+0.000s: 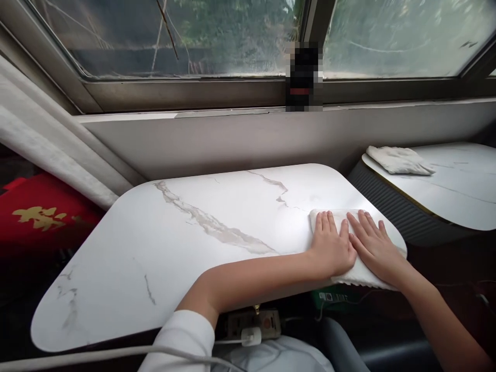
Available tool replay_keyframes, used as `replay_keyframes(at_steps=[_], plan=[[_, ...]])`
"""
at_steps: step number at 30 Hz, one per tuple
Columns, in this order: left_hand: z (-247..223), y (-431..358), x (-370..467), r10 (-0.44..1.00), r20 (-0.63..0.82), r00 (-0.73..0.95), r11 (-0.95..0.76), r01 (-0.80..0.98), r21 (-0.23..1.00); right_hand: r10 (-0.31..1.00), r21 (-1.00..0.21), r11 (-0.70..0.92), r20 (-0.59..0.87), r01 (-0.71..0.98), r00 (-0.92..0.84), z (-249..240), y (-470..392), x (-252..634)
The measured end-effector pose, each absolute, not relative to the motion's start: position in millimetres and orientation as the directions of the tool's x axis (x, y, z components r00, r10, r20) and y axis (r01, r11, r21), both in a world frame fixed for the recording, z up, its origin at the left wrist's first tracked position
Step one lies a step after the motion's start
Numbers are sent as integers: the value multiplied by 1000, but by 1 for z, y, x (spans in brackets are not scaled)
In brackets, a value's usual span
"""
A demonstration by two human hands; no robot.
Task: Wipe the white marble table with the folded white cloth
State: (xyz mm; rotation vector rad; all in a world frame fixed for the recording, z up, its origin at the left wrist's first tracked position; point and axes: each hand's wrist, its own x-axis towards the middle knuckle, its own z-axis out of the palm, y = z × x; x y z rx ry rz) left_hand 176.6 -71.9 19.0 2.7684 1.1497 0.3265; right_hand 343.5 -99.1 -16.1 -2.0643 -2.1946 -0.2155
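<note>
Both of my hands lie side by side on a folded white cloth at the right end of a white marbled tabletop. My left hand rests on the cloth's left part, palm down, fingers stretched out toward the window. Flat on the cloth's right part is my right hand, its fingers spread and pointing up and left. The two hands touch at the thumbs. Part of the cloth hangs past the table's front edge.
A second marbled table with ribbed sides stands at the right, bearing a crumpled white cloth. Behind is a window ledge. Red fabric and a pale curtain are at left. A power strip with cables sits below the front edge.
</note>
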Motion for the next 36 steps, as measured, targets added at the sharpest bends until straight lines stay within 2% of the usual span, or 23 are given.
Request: replay_keyframes(at_steps=[4, 7, 13, 18, 23, 30, 34, 36], plan=[[30, -66, 143, 737, 48, 674, -670, 720, 178, 963, 68, 204, 164, 977, -212, -9, -86, 304], [28, -47, 121, 788, 11, 615, -605, 772, 192, 942, 46, 293, 154, 955, -297, -5, -58, 272], [6, 33, 92, 878, 186, 441, -475, 848, 236, 966, -29, 238, 115, 971, -233, 1, 32, 227], [3, 107, 71, 899, 186, 396, -432, 872, 230, 975, -36, 191, 123, 981, -186, 5, 106, 197], [4, 142, 54, 930, 179, 320, -356, 905, 234, 966, -75, 215, 161, 974, -201, 6, 146, 175], [3, 123, 52, 933, 184, 309, -347, 909, 233, 967, -129, 217, 162, 967, -196, 6, 126, 173], [2, 72, 37, 909, 210, 360, -400, 897, 190, 968, -192, 235, 130, 953, -212, 6, 74, 167], [2, 35, 22, 890, 227, 395, -436, 884, 169, 956, -267, 292, 122, 918, -268, 6, 36, 160]])
